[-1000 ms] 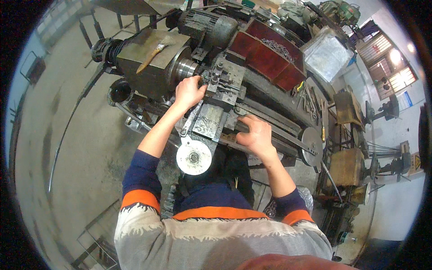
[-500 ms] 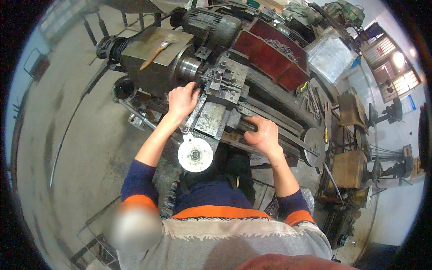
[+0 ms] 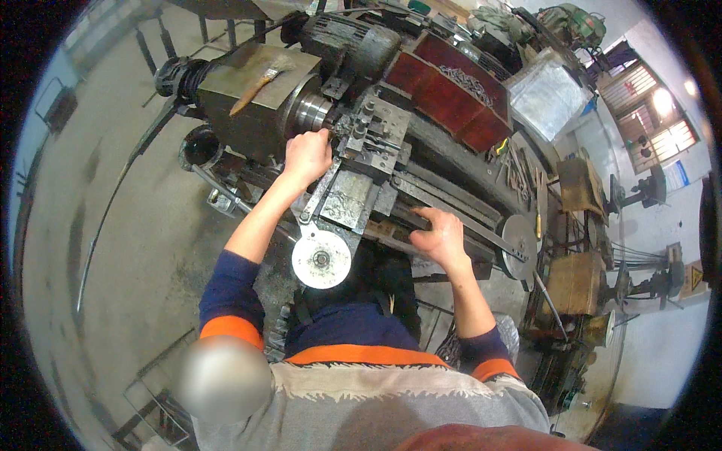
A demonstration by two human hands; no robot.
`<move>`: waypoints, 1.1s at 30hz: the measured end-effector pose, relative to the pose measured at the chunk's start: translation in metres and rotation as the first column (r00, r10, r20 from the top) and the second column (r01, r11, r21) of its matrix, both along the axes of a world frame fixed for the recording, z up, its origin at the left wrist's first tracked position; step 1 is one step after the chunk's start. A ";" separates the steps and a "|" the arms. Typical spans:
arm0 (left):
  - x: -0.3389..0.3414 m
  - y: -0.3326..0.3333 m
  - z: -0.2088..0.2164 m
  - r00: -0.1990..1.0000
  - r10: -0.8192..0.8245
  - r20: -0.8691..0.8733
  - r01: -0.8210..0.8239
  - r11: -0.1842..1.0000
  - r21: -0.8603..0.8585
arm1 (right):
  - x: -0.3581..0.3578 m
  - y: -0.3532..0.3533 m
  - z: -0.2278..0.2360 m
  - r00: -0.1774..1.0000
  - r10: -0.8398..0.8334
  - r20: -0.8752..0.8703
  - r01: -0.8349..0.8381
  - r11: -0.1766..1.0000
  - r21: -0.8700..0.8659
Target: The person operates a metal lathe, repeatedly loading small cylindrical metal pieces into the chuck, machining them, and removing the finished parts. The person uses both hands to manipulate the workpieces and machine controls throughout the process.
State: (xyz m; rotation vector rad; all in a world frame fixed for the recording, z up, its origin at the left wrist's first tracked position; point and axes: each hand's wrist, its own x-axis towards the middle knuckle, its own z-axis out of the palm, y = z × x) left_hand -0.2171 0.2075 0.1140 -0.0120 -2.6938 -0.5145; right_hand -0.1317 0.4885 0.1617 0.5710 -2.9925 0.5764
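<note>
My left hand [image 3: 307,159] is closed at the mouth of the lathe's steel chuck [image 3: 310,113], its fingertips drawn together beside the tool post [image 3: 366,124]. Whatever lies between those fingertips is too small and hidden to make out. Below that wrist is a round whitish handwheel [image 3: 322,258] on the near end of the cross slide [image 3: 347,201]. My right hand [image 3: 442,234] is beside the long flat lever bar [image 3: 459,216], thumb and forefinger apart, with nothing visible between them. Its other fingers are partly hidden.
A wooden-handled brush [image 3: 254,92] lies on the headstock [image 3: 263,113]. Behind the bed are a motor [image 3: 353,49] and a red tray [image 3: 444,94] holding small metal parts. Hand tools [image 3: 519,171] lie at the right. A round disc [image 3: 517,246] terminates the lever bar.
My left hand's fingers have drawn together and moved slightly closer to the chuck. My right hand has shifted a little along the lever bar, away from the slide. The whole view has shifted slightly.
</note>
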 end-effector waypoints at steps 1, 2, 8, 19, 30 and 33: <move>0.004 -0.003 -0.002 0.999 -0.012 0.032 0.013 0.999 -0.031 | 0.000 0.001 -0.003 1.000 0.006 -0.019 -0.007 1.000 -0.008; 0.009 -0.007 -0.004 1.000 -0.020 0.017 0.021 0.999 -0.025 | -0.003 0.000 -0.003 1.000 0.021 -0.021 -0.021 1.000 -0.008; 0.047 -0.028 0.014 0.998 -0.060 -0.001 0.060 0.998 -0.033 | -0.036 -0.046 0.002 0.948 0.224 -0.227 -0.233 0.972 -0.016; 0.076 -0.052 0.028 0.995 -0.022 0.096 0.016 0.998 0.065 | -0.051 -0.087 -0.009 0.986 0.078 -0.147 -0.073 0.996 0.043; 0.075 -0.048 0.025 0.999 -0.032 0.044 0.030 0.999 0.038 | -0.039 -0.056 0.012 0.988 0.042 -0.146 -0.020 0.989 0.149; 0.077 -0.045 0.028 0.997 -0.062 0.040 0.061 0.997 0.037 | -0.036 -0.063 0.009 0.969 0.094 -0.229 -0.075 0.993 0.089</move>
